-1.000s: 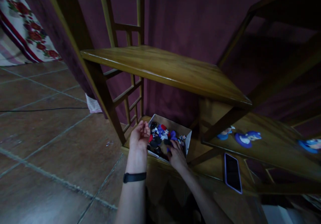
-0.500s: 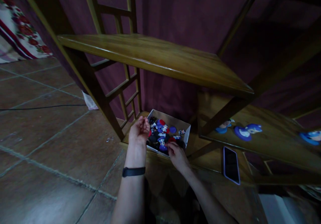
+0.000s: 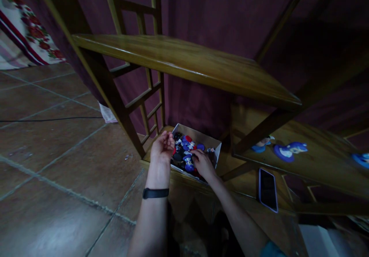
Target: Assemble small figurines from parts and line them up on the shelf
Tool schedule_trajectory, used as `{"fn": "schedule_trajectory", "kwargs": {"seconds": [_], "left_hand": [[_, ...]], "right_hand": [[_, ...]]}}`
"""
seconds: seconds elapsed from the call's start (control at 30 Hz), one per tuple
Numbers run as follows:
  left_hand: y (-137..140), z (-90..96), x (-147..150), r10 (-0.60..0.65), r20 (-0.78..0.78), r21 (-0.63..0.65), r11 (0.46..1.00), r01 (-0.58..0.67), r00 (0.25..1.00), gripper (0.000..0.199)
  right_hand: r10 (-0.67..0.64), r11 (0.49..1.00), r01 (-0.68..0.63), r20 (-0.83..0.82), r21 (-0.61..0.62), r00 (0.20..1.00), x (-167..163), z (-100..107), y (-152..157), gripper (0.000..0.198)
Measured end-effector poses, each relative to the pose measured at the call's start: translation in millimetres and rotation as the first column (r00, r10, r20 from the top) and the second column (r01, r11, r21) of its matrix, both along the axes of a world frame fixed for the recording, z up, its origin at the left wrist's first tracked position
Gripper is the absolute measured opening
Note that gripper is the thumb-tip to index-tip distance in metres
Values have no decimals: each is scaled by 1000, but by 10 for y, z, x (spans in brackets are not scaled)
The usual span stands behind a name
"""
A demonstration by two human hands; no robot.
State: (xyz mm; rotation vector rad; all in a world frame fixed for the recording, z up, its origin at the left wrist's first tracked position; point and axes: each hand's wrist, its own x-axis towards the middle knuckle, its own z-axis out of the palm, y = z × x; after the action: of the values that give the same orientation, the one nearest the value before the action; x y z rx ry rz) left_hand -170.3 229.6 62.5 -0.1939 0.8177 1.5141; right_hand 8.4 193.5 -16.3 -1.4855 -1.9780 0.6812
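A shallow white box on the lowest shelf holds small figurines in blue, red, black and white, lying jumbled together. At its left edge is my left hand, palm turned up, fingers loosely curled and apart, with nothing visible in it. A dark band circles that wrist. My right hand reaches over the box's front right side, back of the hand up. Its fingers are bent together down among the figurines; what they pinch, if anything, is hidden.
A wooden shelf board overhangs the box. To the right, a blue figurine and others lie on another shelf. A phone rests below them. Lattice bars stand at the left, beside the tiled floor.
My right hand has moved up and slightly right, deeper over the box, uncovering a blue figurine near the front. My left hand keeps its pose. The whole view has shifted slightly.
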Motion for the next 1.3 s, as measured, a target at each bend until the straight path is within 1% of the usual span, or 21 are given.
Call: {"fn": "schedule_trajectory", "kwargs": {"seconds": [0.13,0.3,0.4,0.47,0.5,0.53,0.57,0.63,0.67,0.7,0.73,0.77,0.8,0.87,0.93,1.0,1.03,1.07,1.17,1.23,1.3], "left_hand": [[-5,-5,-7,-4,-4,8,1000,4,1000,17],[0,-31,-40,-25,-19,13,1000,25,1000,16],[-9,-37,19,-50,-100,22,998,52,994,15],[-30,-40,135,-87,-254,28,995,97,963,13],[-46,-47,215,-142,-373,18,987,160,917,12],[-67,-58,306,-197,-517,5,972,233,833,12],[-94,-77,402,-268,-663,-33,943,330,699,13],[-159,-132,596,-323,-900,-157,867,473,293,13],[-194,-166,684,-325,-942,-236,815,529,80,15],[-226,-201,762,-331,-939,-324,762,560,-93,16],[-252,-235,827,-335,-919,-393,709,586,-211,17],[-269,-264,876,-331,-902,-431,671,604,-275,15],[-275,-288,909,-325,-897,-443,653,615,-301,14],[-255,-317,919,-334,-904,-427,654,625,-268,10],[-205,-322,856,-375,-914,-388,699,601,-154,5],[-149,-307,738,-393,-919,-342,778,527,-17,5],[-126,-296,669,-383,-924,-325,813,483,23,4],[-107,-284,601,-372,-928,-325,835,444,21,4],[-74,-267,445,-315,-946,-320,873,367,-76,6],[-61,-280,400,-298,-940,-340,851,399,-165,6],[-49,-306,392,-325,-911,-408,795,449,-253,5]], "right_hand": [[55,998,-55,157,-2,986,-150,4,36,34],[-27,999,34,232,-28,972,-164,-51,19,20],[-142,987,150,142,-50,980,-62,-72,-26,15],[-234,965,236,31,-111,972,38,-91,-74,13],[-275,952,269,-26,-145,961,89,-103,-100,13],[-309,941,294,-77,-166,948,136,-113,-126,14],[-343,931,320,-120,-172,932,178,-121,-151,16],[-390,917,364,-181,-159,903,239,-124,-187,18],[-402,914,379,-204,-145,892,257,-117,-197,19],[-405,914,385,-224,-129,887,268,-105,-199,20],[-400,917,383,-240,-113,885,274,-88,-195,21],[-393,920,380,-252,-102,884,278,-69,-183,22],[-396,918,382,-259,-103,881,282,-49,-165,23],[-429,903,406,-254,-138,867,293,-10,-117,25],[-472,880,439,-243,-180,847,312,15,-64,28],[-502,863,465,-234,-196,833,327,19,-23,30],[-506,861,469,-230,-196,832,327,11,-11,30],[-504,862,467,-224,-198,834,320,-3,-5,29],[-458,883,414,-216,-219,862,271,-69,-6,24],[-430,895,380,-226,-233,874,240,-117,-7,22],[-419,899,365,-237,-240,876,236,-159,-3,22]]}}
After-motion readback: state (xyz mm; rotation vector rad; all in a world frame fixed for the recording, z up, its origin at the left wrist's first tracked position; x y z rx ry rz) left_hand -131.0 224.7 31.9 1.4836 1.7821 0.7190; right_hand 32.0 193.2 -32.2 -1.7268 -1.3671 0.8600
